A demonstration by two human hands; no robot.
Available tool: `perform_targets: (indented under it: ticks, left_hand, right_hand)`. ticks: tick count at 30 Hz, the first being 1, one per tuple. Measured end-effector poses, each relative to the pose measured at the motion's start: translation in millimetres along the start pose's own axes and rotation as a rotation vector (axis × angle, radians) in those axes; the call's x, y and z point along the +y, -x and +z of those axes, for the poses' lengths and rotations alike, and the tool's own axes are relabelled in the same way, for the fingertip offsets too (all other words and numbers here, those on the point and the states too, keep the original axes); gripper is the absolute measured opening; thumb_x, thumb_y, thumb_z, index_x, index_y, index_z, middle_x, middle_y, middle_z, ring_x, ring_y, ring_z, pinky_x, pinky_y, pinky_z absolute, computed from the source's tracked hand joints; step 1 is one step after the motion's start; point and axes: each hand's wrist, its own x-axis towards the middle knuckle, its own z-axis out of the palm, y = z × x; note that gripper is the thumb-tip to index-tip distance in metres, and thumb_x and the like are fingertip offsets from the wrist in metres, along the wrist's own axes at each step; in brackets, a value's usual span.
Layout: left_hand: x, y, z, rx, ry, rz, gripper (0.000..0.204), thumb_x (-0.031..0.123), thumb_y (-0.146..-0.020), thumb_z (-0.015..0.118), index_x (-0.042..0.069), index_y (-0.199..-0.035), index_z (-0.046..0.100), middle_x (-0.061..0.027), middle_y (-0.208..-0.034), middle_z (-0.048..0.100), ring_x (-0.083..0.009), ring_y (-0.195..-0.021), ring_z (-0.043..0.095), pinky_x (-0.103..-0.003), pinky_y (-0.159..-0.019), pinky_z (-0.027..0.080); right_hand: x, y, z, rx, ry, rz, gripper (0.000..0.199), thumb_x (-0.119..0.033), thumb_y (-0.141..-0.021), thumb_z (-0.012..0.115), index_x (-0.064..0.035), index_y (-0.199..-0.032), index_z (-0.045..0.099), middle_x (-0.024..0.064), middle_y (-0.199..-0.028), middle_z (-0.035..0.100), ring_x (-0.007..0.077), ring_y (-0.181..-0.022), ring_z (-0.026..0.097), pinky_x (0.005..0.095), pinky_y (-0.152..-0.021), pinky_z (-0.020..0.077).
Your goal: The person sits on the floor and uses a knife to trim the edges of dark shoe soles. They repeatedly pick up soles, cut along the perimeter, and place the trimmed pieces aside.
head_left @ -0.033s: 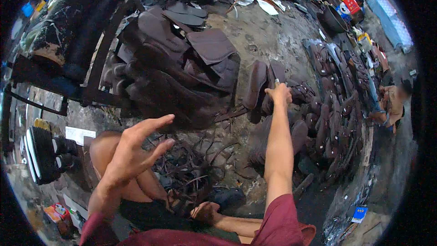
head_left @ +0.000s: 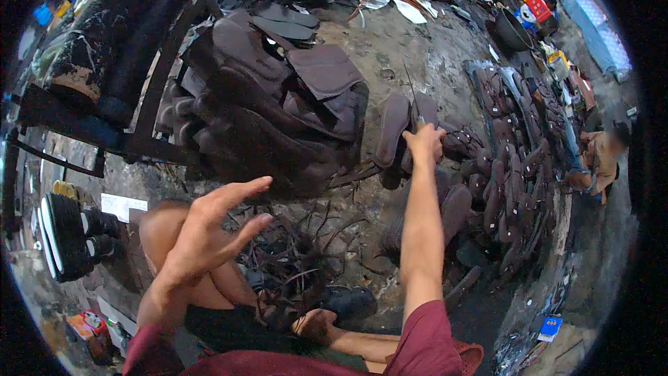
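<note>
Currently | right fingers (head_left: 429, 132): one thin tool (head_left: 420, 121) | beside: two dark soles (head_left: 393, 129)

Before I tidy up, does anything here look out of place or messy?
The dark strips look messiest: they lie in a loose tangle on the floor near a foot, while two soles by the right hand lie neatly side by side. White scraps are also strewn toward the far edge.

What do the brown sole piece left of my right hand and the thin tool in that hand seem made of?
Sole piece: probably rubber or foam, matte, because it looks thick and dull. Thin tool: likely metal, judging by its long, narrow, straight shape; its finish is too small to tell.
</note>
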Motion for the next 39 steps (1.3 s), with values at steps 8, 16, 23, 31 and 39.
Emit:
perform_targets:
  ticks: [8,16,23,31,39]
  left_hand:
    - [-18,-8,13,0.001,-0.086,0.087,0.047,0.013,-0.081,0.074,0.008,-0.125,0.060,-0.0171,-0.112,0.066,-0.0331,-0.101,0.064,-0.038,-0.086,0.052]
    - [-29,-3,15,-0.004,-0.024,0.116,0.041,0.012,-0.082,0.073,0.005,-0.121,0.062,-0.0152,-0.114,0.067,-0.0280,-0.105,0.065,-0.035,-0.090,0.051]
    - [-20,13,30,0.101,0.564,-0.256,0.057,0.027,-0.084,0.075,-0.007,-0.124,0.053,-0.0166,-0.116,0.064,-0.0233,-0.103,0.063,-0.034,-0.092,0.049]
    - [27,64,28,0.413,1.165,-0.471,0.036,0.015,-0.078,0.077,0.002,-0.108,0.061,-0.0079,-0.095,0.068,-0.0227,-0.083,0.065,-0.037,-0.077,0.054]
    - [22,103,25,0.402,1.077,-0.490,0.054,0.019,-0.082,0.074,0.002,-0.125,0.047,-0.0123,-0.110,0.060,-0.0220,-0.093,0.062,-0.038,-0.076,0.055]
  right_hand:
    - [-161,75,64,0.200,-0.624,-0.390,0.050,-0.027,-0.067,0.082,-0.0049,-0.107,0.062,0.0176,-0.095,0.067,0.0350,-0.096,0.065,0.0454,-0.085,0.0506]
    - [-138,67,-11,0.609,-0.882,-0.444,0.033,-0.037,-0.085,0.068,-0.0043,-0.077,0.067,0.0136,-0.070,0.068,0.0321,-0.063,0.067,0.0423,-0.059,0.0505]
    - [-63,289,-142,-0.343,-1.991,0.474,0.038,-0.025,-0.084,0.075,-0.0087,-0.108,0.049,0.0029,-0.079,0.056,0.0160,-0.060,0.057,0.0271,-0.047,0.0480]
    - [52,429,-139,-0.559,-1.697,0.168,0.037,-0.033,-0.098,0.053,-0.0063,-0.123,0.046,0.0055,-0.075,0.054,0.0148,-0.059,0.054,0.0263,-0.045,0.0427]
    - [198,462,-127,-0.446,-0.823,-0.715,0.043,-0.009,-0.091,0.055,-0.0003,-0.132,0.047,0.0148,-0.101,0.061,0.0277,-0.096,0.060,0.0396,-0.087,0.0480]
